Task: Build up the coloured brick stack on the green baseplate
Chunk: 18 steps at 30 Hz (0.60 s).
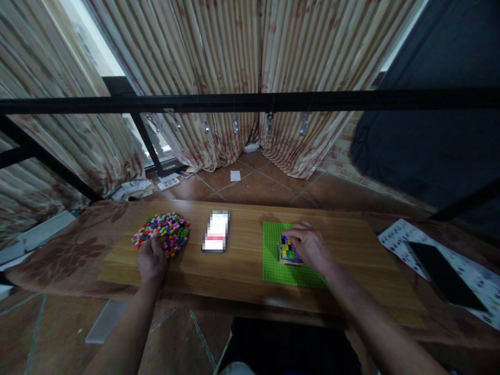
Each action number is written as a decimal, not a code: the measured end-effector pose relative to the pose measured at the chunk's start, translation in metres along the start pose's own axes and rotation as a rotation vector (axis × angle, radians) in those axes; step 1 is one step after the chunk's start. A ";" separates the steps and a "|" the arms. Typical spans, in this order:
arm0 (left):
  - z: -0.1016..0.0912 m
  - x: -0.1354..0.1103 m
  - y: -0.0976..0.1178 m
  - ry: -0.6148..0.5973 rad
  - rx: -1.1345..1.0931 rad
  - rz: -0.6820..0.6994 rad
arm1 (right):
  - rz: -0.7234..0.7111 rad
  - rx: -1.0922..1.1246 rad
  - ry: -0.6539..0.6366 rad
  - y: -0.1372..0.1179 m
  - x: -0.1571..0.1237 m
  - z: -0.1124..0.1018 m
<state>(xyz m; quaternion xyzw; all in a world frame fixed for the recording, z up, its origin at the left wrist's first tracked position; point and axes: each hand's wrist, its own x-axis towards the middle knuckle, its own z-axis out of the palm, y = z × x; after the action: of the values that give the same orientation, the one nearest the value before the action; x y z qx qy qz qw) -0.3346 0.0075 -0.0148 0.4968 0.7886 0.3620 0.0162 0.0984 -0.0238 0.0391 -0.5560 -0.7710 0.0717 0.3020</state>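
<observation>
A heap of small multicoloured toy building bricks (172, 225) lies at the left of the wooden board. My left hand (152, 260) rests at its near edge, fingers curled in among the bricks; what they hold is hidden. To the right, a square, layered brick build (289, 253) stands on a green studded baseplate (272, 271). My right hand (310, 245) is over the build, thumb and fingers pinched together at its top. Anything between those fingertips is too small to make out, and the hand covers the build's right side.
Between the heap and the baseplate lies a phone (216, 232) with a lit screen on the wooden board (238, 271). At the right are a printed sheet (402, 234) and a dark tablet-like slab (445, 273). A black rail (242, 102) crosses beyond the board, before the curtains (219, 52).
</observation>
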 end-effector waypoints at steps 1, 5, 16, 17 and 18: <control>0.000 0.000 0.001 -0.003 0.002 -0.006 | -0.012 -0.005 -0.008 0.000 0.001 0.000; -0.001 0.000 0.003 -0.016 0.017 -0.010 | 0.014 -0.014 -0.025 0.001 0.005 -0.002; 0.006 0.004 -0.007 -0.012 0.007 0.019 | 0.045 0.043 -0.074 0.006 0.008 -0.001; 0.006 0.004 -0.008 -0.010 0.006 0.029 | 0.049 0.054 -0.072 0.007 0.007 -0.001; 0.007 0.004 -0.009 -0.009 0.004 0.039 | 0.053 0.064 -0.067 0.007 0.007 0.000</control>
<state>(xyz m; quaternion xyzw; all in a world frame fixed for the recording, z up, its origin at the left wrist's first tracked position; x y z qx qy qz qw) -0.3409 0.0123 -0.0234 0.5136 0.7795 0.3585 0.0115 0.1028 -0.0146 0.0391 -0.5638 -0.7629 0.1227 0.2916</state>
